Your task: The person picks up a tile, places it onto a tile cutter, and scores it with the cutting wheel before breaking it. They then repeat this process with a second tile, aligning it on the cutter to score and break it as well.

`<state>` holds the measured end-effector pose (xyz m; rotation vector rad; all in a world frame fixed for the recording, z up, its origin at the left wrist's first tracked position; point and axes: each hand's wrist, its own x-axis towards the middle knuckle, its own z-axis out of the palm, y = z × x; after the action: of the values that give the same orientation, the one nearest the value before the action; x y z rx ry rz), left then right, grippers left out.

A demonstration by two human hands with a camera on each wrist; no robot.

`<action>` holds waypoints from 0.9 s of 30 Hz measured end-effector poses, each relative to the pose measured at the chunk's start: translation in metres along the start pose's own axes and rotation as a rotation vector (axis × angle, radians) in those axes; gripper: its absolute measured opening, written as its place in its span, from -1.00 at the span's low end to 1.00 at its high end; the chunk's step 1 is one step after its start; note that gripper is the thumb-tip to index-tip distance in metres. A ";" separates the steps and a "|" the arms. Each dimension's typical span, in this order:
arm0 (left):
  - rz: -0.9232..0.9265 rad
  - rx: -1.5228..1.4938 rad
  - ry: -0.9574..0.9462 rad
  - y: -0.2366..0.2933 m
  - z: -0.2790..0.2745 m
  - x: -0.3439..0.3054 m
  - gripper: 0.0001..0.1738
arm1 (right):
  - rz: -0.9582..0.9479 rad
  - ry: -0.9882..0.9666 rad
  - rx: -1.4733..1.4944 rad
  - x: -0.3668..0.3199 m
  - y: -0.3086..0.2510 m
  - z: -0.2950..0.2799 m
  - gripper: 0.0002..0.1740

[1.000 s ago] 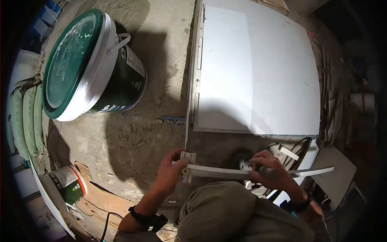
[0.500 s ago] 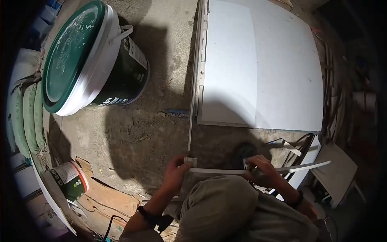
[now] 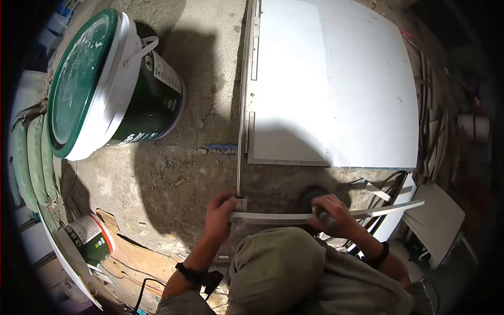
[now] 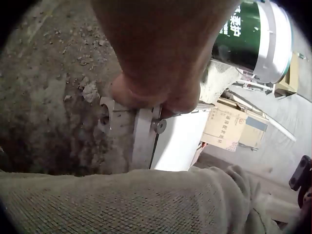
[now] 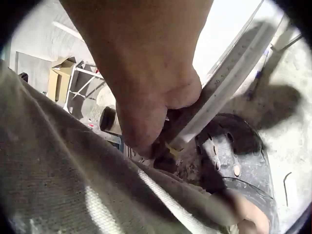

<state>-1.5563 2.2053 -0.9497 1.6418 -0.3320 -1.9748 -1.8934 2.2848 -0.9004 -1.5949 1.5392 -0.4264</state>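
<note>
A long pale ruler [image 3: 275, 218] with scale marks lies crosswise before the knees, its far end out to the right. My left hand [image 3: 217, 216] grips its left end at a short crosspiece [image 4: 122, 119], a round knob [image 4: 159, 126] beside the fingers. My right hand [image 3: 338, 212] holds a thick cylindrical handle [image 3: 326, 221] along the ruler; the palm hides most of this handle. In the right wrist view the ruler [image 5: 219, 95] passes by the right fingers, above a dark holed clog [image 5: 239, 161].
A large white board [image 3: 336, 89] lies ahead, a thin strip [image 3: 240, 168] along its left edge. Left stand a big green-lidded bucket [image 3: 81, 86] and a smaller bucket [image 3: 90, 236]. Green sacks [image 3: 37, 157] are stacked beyond. Board offcuts [image 3: 436, 220] lie right.
The ruler's left end has turned, so its crosspiece shows less. My right hand has moved slightly left with the handle. The view shifts a little.
</note>
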 end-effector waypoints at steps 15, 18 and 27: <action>0.189 0.212 0.163 0.011 0.019 0.029 -0.69 | 0.073 0.000 0.041 0.025 0.008 -0.015 -0.46; 0.448 0.353 0.193 0.027 0.030 0.052 -0.67 | 0.058 -0.005 0.043 0.045 0.003 -0.034 -0.45; 0.612 0.589 0.294 0.142 0.109 0.167 -0.61 | 0.163 0.267 -0.062 0.170 0.008 -0.117 -0.30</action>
<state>-1.6435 1.9799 -0.9904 1.8388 -1.2214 -1.2134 -1.9552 2.0880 -0.8913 -1.4898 1.8852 -0.5216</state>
